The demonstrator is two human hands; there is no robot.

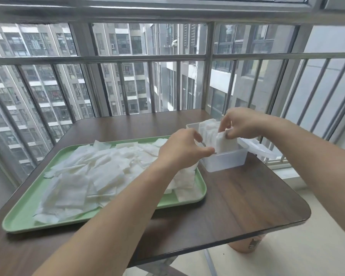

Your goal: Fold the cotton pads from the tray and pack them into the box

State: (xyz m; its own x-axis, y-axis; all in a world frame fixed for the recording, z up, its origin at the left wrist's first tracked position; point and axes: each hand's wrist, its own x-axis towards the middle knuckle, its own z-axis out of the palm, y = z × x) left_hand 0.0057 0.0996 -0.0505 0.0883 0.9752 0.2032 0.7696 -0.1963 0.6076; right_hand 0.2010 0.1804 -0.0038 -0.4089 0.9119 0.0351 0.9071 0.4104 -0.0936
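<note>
A green tray (pixel 18 220) on the left of the table holds a heap of several white cotton pads (pixel 84 176). Right of it stands a clear plastic box (pixel 225 162) with folded pads (pixel 207 129) upright inside. My right hand (pixel 241 122) is over the box and pinches a folded pad (pixel 226 143) that stands in the box's near end. My left hand (pixel 183 148) is at the box's left rim, its thumb and fingers touching the packed pads. Whether the left hand grips a pad is hidden.
The box's clear lid (pixel 259 148) hangs open on its right side. The dark wooden table (pixel 237 200) ends close to the box at the right and at the front. A metal balcony railing (pixel 167 56) stands just behind the table.
</note>
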